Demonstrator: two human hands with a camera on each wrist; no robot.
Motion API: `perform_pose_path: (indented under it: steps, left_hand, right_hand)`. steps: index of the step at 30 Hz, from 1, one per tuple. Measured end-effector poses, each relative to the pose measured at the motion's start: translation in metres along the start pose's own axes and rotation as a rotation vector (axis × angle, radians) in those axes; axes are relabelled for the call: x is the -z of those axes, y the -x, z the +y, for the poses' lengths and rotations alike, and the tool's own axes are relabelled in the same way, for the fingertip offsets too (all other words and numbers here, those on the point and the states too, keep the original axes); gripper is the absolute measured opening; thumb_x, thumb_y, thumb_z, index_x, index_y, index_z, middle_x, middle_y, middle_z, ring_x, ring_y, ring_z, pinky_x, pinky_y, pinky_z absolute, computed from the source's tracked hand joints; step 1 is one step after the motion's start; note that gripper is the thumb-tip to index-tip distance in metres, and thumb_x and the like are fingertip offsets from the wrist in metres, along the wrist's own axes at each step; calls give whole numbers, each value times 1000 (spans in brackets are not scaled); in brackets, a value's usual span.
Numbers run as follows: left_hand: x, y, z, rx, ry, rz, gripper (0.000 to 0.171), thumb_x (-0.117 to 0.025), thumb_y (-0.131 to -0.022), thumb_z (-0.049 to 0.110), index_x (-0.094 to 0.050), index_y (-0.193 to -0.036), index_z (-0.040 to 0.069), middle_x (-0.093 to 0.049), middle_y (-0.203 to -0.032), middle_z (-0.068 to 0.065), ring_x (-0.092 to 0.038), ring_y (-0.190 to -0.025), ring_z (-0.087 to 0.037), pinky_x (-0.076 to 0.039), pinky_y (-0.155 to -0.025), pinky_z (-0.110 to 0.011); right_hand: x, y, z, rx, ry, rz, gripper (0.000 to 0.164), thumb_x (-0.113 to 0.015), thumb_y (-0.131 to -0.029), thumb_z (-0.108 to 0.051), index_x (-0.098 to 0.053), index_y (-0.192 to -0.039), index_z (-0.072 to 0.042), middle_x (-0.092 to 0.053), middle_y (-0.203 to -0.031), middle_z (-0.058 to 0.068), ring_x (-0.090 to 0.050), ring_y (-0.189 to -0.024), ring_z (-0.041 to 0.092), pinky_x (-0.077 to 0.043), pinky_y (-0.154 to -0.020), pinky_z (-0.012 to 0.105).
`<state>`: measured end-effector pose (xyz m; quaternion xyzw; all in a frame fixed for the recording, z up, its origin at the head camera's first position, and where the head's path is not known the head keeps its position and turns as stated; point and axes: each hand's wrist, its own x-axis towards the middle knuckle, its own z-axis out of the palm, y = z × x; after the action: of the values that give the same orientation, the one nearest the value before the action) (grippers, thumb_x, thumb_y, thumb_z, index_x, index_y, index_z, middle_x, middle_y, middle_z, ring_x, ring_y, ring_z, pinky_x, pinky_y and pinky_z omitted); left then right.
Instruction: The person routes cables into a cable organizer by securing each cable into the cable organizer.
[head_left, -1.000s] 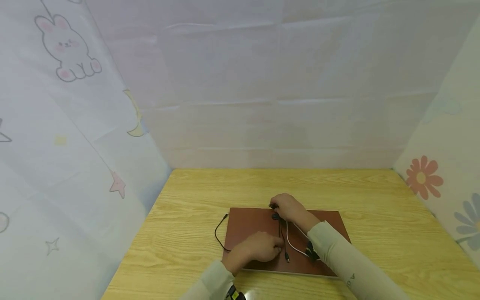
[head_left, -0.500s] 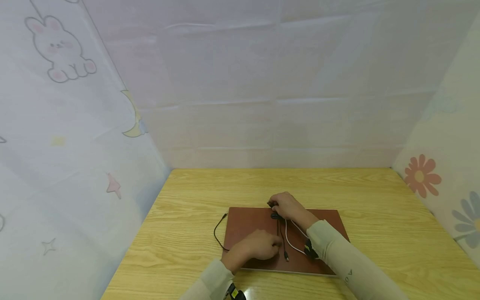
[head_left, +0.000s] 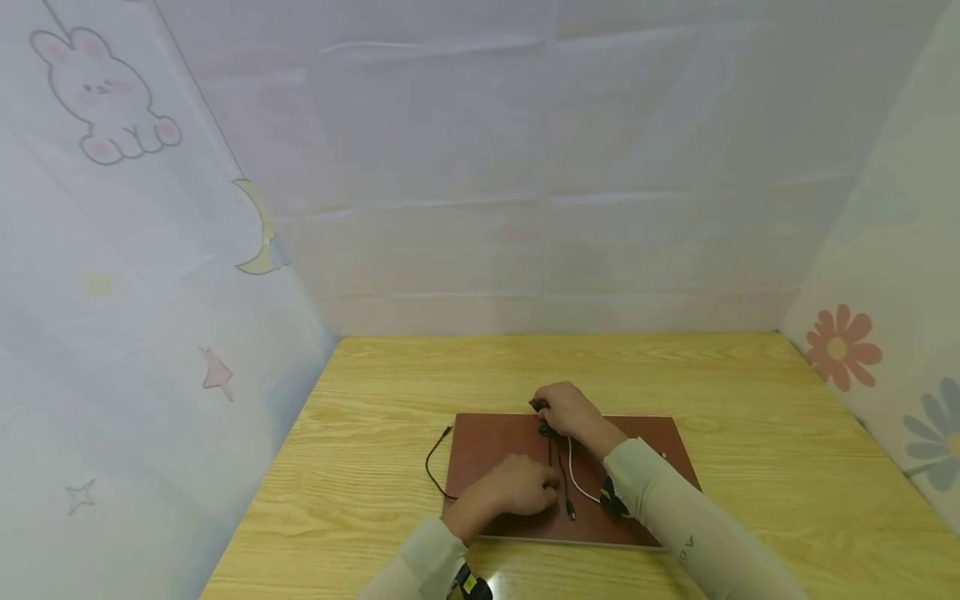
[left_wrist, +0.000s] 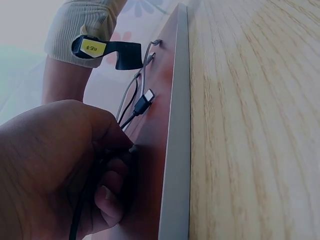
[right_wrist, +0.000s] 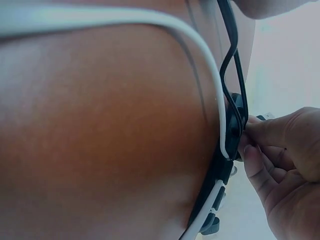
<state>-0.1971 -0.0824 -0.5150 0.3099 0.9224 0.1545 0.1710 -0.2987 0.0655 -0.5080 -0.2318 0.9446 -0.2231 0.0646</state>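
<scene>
A brown board (head_left: 487, 442) with a pale edge lies on the wooden table, with black and white cables on it. My left hand (head_left: 521, 487) rests low over its middle, fingers curled round a black cable (left_wrist: 76, 220). Beside these fingers lies a black cable's plug (left_wrist: 143, 103) with a metal tip. At the board's far edge my right hand (head_left: 570, 410) pinches a black cable (right_wrist: 240, 80) against a black slotted cable holder (right_wrist: 212, 175); its fingertips (right_wrist: 252, 150) are right at the holder. A metal plug end (right_wrist: 268, 116) shows past them. A white cable (right_wrist: 200, 42) runs into the holder.
The left black cable end (head_left: 437, 477) hangs over the board's left side onto the table (head_left: 360, 467). Black wrist straps (head_left: 471, 582) sit at both cuffs. Patterned cloth walls (head_left: 442, 167) stand behind and on both sides.
The view has shifted slightly. My right forearm has moved a little left over the board, and its sleeve now covers one strand of white cable. Both hands keep their hold.
</scene>
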Motion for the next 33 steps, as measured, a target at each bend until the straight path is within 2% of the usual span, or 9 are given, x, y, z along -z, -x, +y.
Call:
perform_pose_path:
  steps: [5,17,23,29,33]
  left_hand:
    - [0,0,2,0,-11,-11,35,-53,-102,21,-43,-68,22,-34,-59,5,-26,-52,-11,-25,-53,-23]
    - [3,-2,5,-24,-73,-43,32,-49,-103,17,-43,-71,21,-32,-61,4,-23,-54,-11,-22,-55,-24]
    - [5,0,4,-8,-50,-75,32,-50,-103,17,-43,-72,20,-31,-61,3,-23,-54,-12,-23,-55,-25]
    - [-2,2,1,3,-36,-76,30,-48,-104,18,-44,-74,21,-31,-61,3,-24,-55,-12,-24,-55,-25]
    - [-2,1,2,22,-44,-64,30,-48,-104,19,-48,-74,21,-36,-63,3,-30,-56,-12,-28,-56,-25]
  right_hand:
    - [-1,1,0,-30,11,-30,13,-69,-97,-8,-73,-108,-12,-70,-104,6,-64,-87,19,-52,-71,35]
    - [-2,-1,0,0,63,-45,14,-67,-98,-6,-73,-109,-12,-71,-105,7,-68,-92,23,-56,-77,37]
    - [-5,1,-2,-13,44,-66,18,-66,-98,-4,-73,-113,-11,-71,-110,8,-68,-98,25,-57,-80,38]
    - [-9,1,-5,-32,50,-58,15,-67,-98,-6,-71,-111,-10,-70,-109,7,-67,-94,23,-56,-77,36]
    - [-10,0,-6,-44,47,-39,12,-66,-99,-8,-67,-111,-11,-68,-101,5,-65,-85,20,-54,-69,34]
